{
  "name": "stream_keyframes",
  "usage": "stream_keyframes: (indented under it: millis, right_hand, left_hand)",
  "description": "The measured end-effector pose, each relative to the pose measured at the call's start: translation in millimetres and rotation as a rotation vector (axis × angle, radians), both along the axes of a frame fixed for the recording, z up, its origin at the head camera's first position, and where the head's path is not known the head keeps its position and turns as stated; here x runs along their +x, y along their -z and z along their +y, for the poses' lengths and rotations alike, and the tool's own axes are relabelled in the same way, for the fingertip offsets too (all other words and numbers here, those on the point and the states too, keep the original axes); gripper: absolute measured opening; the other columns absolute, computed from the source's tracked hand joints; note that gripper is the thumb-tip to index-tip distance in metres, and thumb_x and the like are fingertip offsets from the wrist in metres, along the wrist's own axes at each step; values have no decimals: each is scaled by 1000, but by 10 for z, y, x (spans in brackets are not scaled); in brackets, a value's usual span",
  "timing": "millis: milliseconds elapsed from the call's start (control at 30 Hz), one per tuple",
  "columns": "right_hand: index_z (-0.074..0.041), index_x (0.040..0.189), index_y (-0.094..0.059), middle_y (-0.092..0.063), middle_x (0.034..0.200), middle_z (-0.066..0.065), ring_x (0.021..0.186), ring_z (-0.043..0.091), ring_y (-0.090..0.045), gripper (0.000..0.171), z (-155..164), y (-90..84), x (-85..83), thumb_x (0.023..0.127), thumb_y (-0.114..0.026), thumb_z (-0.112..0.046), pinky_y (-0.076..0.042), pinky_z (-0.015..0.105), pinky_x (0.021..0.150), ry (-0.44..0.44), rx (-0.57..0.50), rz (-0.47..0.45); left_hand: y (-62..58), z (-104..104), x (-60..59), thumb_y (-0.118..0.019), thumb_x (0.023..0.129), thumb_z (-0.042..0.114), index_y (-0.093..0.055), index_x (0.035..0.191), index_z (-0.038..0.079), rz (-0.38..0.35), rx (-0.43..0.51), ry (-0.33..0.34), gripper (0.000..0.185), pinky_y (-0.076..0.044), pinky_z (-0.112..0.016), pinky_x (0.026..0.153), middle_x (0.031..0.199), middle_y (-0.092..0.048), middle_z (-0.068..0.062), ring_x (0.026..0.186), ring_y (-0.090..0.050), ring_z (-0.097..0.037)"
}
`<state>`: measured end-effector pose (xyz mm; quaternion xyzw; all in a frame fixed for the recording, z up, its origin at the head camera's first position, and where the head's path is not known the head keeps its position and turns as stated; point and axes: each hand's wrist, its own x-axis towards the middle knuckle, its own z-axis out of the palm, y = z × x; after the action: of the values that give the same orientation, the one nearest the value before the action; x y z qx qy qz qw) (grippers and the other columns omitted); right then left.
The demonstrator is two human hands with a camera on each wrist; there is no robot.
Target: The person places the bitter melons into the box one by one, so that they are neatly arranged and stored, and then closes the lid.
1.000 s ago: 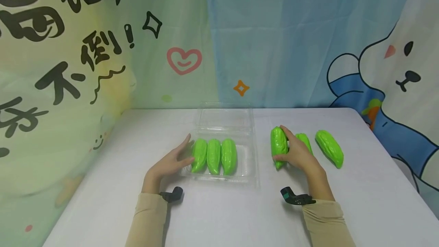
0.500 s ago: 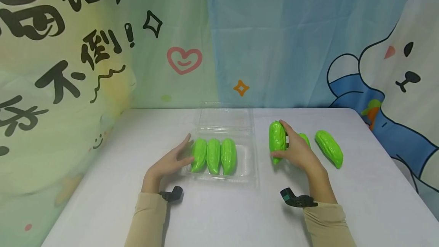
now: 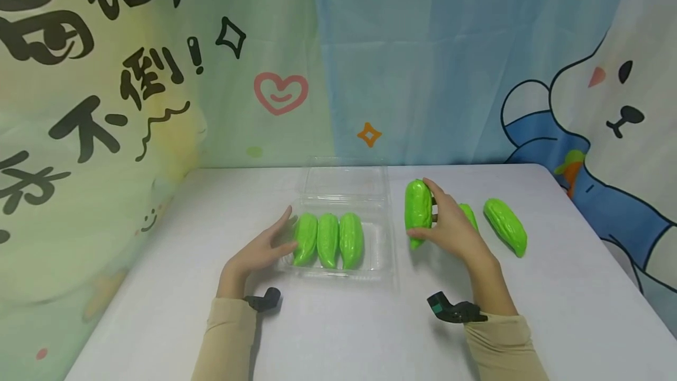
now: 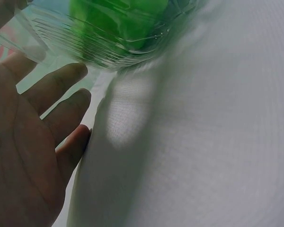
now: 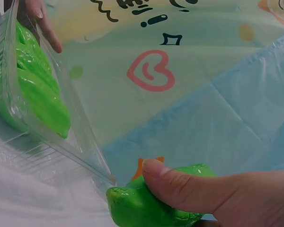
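Observation:
My right hand (image 3: 456,229) holds a glossy green toy vegetable (image 3: 418,206), long, ridged and tapered like a bitter melon, above the table right of the clear plastic box (image 3: 378,249). In the right wrist view the thumb (image 5: 177,189) lies across its side. Three similar green vegetables (image 3: 328,241) lie side by side in the box, towards its left. My left hand (image 3: 258,253) is at the box's left side, fingers extended and spread, thumb near the front left corner. The left wrist view shows its fingers (image 4: 66,111) beside the ribbed box wall (image 4: 104,59).
Right of the box, one green vegetable (image 3: 505,225) lies on the white table (image 3: 349,328); another (image 3: 468,215) is partly hidden behind my right hand. The box's transparent lid (image 3: 346,181) lies folded back at the rear. A printed curtain (image 3: 412,63) hangs behind the table.
My right hand has lifted the green toy vegetable and carried it left and away from me, closer to the box. My left hand stays in place at the box.

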<state>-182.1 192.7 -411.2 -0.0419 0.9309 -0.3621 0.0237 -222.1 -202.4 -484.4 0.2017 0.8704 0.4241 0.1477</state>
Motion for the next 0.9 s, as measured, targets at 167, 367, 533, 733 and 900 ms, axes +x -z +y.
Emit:
stream_keyframes:
  millis: [167, 367, 533, 733, 900]
  right_hand:
    - [-16, 154, -8, -43, 134, 24, 108, 42, -58, 109, -50, -33, 23, 75, -82, -24, -52, 50, 85, -8, -8, 22]
    - [-18, 154, -9, -41, 140, 23, 113, 41, -56, 109, -106, -37, 31, 73, -83, -21, -53, 50, 87, -25, -38, 43]
    - [-17, 154, -10, -39, 143, 22, 116, 40, -54, 109, -155, -34, 30, 73, -83, -18, -54, 49, 89, -34, -74, 49]
    - [-16, 154, -11, -37, 145, 21, 114, 39, -56, 109, -220, -39, 40, 73, -83, -20, -55, 47, 87, -25, -92, 57]
    - [-18, 154, -11, -33, 148, 19, 113, 39, -57, 108, -273, -32, 38, 73, -83, -22, -56, 45, 85, -13, -107, 51]
  left_hand:
    - [61, -20, -38, -60, 90, 44, -6, 154, 25, -4, -11, -3, 86, -10, -54, 119, 161, -12, 1, 148, -9, -28]
    - [52, -15, -40, -59, 90, 47, -5, 154, 27, -20, -21, -8, 87, -10, -53, 119, 160, -12, 3, 148, -9, -26]
    - [60, -20, -42, -60, 90, 45, -5, 154, 25, -12, -13, -6, 87, -10, -53, 119, 160, -14, 1, 148, -9, -26]
    - [72, -23, -49, -60, 90, 45, -6, 154, 25, -6, -8, 1, 86, -11, -52, 119, 160, -15, 0, 148, -9, -24]
    - [25, -12, -19, -60, 91, 41, -7, 154, 21, -8, 10, 3, 85, -10, -53, 119, 160, -15, -2, 148, -9, -26]
